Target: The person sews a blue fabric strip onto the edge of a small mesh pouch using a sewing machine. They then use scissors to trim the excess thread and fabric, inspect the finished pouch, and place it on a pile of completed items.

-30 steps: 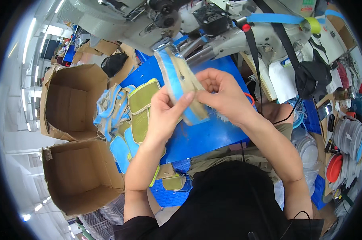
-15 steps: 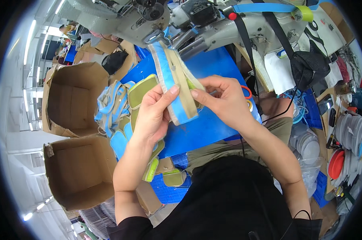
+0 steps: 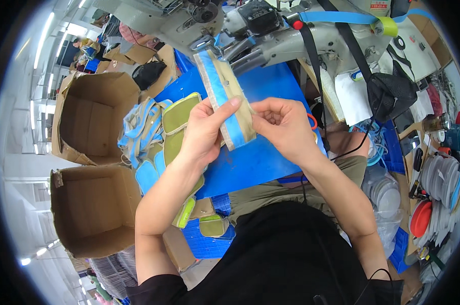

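Note:
A beige fabric strip with a blue band runs from under the sewing machine's presser foot toward me. My left hand is closed on its left edge, thumb on top and fingers beneath. At the opposite edge my right hand pinches the fabric between thumb and curled fingers; the fingertips are partly hidden. Left of my left hand, olive padded pieces with lime trim lie in a row, partly covered by my forearm. Beyond them is a heap of blue-and-beige strips.
Two open cardboard boxes stand at the left. The sewing machine's arm spans the far side above the blue tabletop. A black mesh bag hangs at the right, near red-handled scissors and stacked discs.
The strip now lies flatter, its folded layer and lime edge no longer showing. Both hands keep their hold, the right one slightly lower along the edge. The whole view has shifted a little.

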Demonstrator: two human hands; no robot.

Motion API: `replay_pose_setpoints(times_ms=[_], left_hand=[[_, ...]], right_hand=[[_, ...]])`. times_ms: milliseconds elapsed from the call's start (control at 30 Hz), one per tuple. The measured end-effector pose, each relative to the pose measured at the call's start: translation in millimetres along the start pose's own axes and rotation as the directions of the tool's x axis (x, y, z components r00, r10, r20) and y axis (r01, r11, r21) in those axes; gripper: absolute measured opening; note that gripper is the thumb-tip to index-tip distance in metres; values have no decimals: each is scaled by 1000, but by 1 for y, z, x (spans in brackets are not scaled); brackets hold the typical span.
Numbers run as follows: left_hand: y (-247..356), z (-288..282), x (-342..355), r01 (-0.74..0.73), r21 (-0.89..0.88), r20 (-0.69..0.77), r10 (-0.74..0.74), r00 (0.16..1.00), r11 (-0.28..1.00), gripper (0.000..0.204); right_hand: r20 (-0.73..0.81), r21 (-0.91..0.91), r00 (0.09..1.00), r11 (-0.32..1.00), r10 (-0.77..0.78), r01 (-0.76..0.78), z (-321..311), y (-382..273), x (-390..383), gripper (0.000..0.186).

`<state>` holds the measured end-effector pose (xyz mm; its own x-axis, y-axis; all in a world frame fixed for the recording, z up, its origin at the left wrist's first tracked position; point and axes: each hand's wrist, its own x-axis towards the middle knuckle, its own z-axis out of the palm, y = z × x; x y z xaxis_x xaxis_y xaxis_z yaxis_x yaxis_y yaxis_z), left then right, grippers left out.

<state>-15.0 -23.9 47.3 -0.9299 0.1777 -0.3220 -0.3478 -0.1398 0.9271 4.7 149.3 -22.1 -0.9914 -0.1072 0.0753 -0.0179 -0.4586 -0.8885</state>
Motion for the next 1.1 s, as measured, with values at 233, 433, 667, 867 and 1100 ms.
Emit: replay_pose_setpoints(times_ms=[233,433,667,867,1100], left_hand=[[-1,6,4,8,-29,-2,-8,1000,1000,19],[4,6,5,37,-82,-5,-38,999,996,17],[17,-4,31,40,-105,-15,-42,999,994,16],[23,-5,35,51,-112,-20,-53,998,992,16],[32,-13,53,29,-83,-29,-32,999,996,16]], right_hand=[[-32,4,999,1000,27,-27,5,-8,-6,10],[-18,40,997,996,76,-76,6,-11,-5,15],[-2,37,998,997,61,-61,13,-11,23,16],[-14,35,998,997,66,-66,15,-7,28,16],[-35,24,998,998,61,-60,19,-4,47,16]])
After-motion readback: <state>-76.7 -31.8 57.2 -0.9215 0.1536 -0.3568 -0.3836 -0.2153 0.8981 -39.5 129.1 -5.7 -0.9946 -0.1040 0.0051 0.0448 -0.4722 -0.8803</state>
